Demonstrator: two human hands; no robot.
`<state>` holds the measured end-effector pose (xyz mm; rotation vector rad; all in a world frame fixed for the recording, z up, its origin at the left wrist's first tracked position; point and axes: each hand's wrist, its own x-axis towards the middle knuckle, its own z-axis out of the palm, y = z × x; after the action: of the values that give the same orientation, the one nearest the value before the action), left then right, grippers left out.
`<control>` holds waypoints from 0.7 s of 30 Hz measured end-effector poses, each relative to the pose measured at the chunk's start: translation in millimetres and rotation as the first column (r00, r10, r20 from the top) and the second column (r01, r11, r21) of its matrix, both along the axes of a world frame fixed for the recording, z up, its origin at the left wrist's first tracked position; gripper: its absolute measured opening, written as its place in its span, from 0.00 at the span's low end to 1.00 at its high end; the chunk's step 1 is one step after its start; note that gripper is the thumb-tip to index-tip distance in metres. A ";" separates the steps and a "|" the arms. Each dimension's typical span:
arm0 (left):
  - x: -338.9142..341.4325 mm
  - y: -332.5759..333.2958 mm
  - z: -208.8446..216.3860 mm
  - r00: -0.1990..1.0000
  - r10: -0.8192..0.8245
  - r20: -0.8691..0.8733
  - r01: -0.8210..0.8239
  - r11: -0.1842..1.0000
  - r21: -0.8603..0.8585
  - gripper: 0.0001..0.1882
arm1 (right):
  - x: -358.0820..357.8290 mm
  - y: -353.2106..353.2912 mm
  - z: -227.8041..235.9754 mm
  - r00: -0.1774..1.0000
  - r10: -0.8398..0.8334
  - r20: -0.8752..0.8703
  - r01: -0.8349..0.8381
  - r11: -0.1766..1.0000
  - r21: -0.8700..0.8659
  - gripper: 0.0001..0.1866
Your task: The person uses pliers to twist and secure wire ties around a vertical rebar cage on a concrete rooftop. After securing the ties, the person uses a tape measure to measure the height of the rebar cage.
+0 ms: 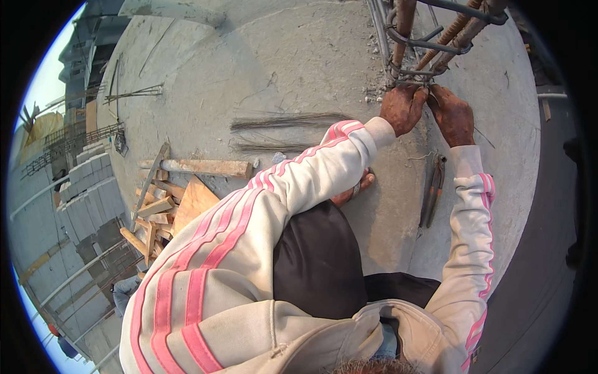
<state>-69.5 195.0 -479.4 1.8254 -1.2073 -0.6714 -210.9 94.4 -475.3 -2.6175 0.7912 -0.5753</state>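
At the foot of an upright cage of rusty rebar (pixel 403 31), both hands work close together, their fingertips almost meeting. My left hand (pixel 400 110) is closed, thumb pressed to the fingers beside the lowest stirrup. My right hand (pixel 453 116) is closed too, its fingers pinched against the bars from the right. Whatever lies between the fingers is too small to make out. Below my right wrist, a pair of pincers (pixel 434 190) with dark handles rests on the concrete. Left of my left hand lie a bundle of thin tie wire (pixel 289 121) and a smaller wire bundle (pixel 274 147).
The concrete slab (pixel 299 68) ends at a curved-looking edge on the right, with a darker, apparently lower surface beyond. A timber beam (pixel 199 167) and a heap of wood offcuts (pixel 156 212) lie at left. Farther left stand stacked grey blocks (pixel 93 193). My foot (pixel 360 186) is below my left sleeve.
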 end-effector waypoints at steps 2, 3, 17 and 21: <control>-5.5 6.9 6.3 0.995 0.096 -0.039 -0.096 0.995 -0.006 0.16 | 1.1 -0.4 -3.8 0.997 -0.026 -0.068 0.022 0.998 -0.054 0.07; -10.8 12.8 8.8 0.991 0.132 -0.024 -0.132 0.991 -0.026 0.18 | 1.0 0.8 -6.2 0.998 -0.029 -0.053 0.024 0.996 -0.083 0.07; -14.0 -8.1 -23.3 0.966 0.234 -0.109 -0.235 0.972 0.005 0.12 | 16.6 22.9 -18.7 0.938 -0.334 0.095 0.268 0.870 0.414 0.13; -15.9 -9.8 -31.9 0.967 0.242 -0.076 -0.252 0.949 -0.188 0.14 | 10.2 20.9 -9.9 0.935 -0.325 0.144 0.179 0.781 0.599 0.14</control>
<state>-85.4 185.2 -511.3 1.7437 -0.9535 -0.4380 -200.7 115.3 -485.2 -1.8545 1.0539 -0.5938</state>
